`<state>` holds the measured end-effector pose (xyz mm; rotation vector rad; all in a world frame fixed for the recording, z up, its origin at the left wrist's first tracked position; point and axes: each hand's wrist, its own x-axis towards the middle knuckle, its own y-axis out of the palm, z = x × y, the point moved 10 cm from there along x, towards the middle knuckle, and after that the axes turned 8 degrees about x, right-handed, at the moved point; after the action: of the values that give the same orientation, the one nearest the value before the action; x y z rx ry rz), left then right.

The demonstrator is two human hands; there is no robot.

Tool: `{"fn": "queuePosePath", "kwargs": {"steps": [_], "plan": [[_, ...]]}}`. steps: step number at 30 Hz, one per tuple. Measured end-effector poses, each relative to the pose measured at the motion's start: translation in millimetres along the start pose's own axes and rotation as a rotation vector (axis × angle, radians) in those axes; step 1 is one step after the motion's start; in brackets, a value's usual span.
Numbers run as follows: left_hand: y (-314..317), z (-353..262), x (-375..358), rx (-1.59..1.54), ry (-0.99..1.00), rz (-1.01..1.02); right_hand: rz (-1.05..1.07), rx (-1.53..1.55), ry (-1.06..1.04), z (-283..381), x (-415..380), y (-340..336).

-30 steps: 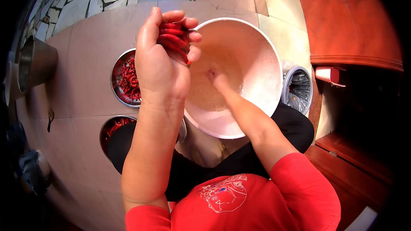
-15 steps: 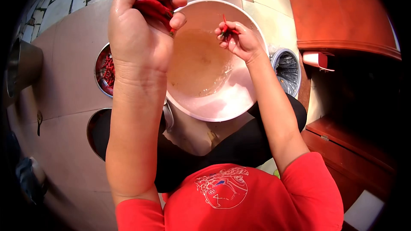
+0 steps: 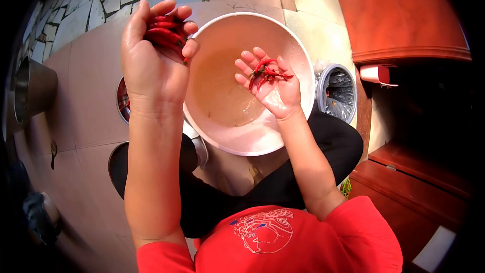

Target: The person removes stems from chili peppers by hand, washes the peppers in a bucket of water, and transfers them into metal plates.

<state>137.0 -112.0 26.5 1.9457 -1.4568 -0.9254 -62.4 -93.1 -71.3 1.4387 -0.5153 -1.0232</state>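
Note:
My left hand (image 3: 154, 73) is raised at the left of the basin, its fingers curled around a bunch of red chili peppers (image 3: 164, 35). Over the basin, my right hand (image 3: 283, 91) is turned palm up with its fingers spread. Several smaller red chilies (image 3: 268, 73) with green stems lie across that palm and fingers. Both hands look wet. Beneath them stands a large pale pink basin (image 3: 257, 141) holding cloudy, brownish water. Partly hidden behind my left wrist is a bowl (image 3: 122, 108) with red chilies in it.
A bin lined with a dark plastic bag (image 3: 338, 98) stands right of the basin, beside red-brown wooden furniture (image 3: 404, 15). A metal pot (image 3: 38, 88) sits at the far left. My crossed legs (image 3: 323, 141) are close to the basin's near side.
My right hand has opened from a pinch, so the chilies now rest on its spread palm. In the picture, my left hand sits slightly lower and further left, still holding its chilies.

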Motion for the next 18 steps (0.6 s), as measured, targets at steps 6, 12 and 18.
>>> {"fn": "queuePosePath", "kwargs": {"steps": [6,12,18], "plan": [[-0.4,5.8,-1.0,0.012,-0.019,-0.018,0.001,-0.003,-0.041,2.2,-4.8,21.9],[-2.1,12.5,-0.4,0.016,-0.044,-0.007,-0.026,0.005,-0.080,5.2,-9.2,28.2],[1.5,45.3,-6.4,-0.078,-0.165,-0.049,-0.008,0.024,-0.104,8.1,-14.1,44.2]]}}
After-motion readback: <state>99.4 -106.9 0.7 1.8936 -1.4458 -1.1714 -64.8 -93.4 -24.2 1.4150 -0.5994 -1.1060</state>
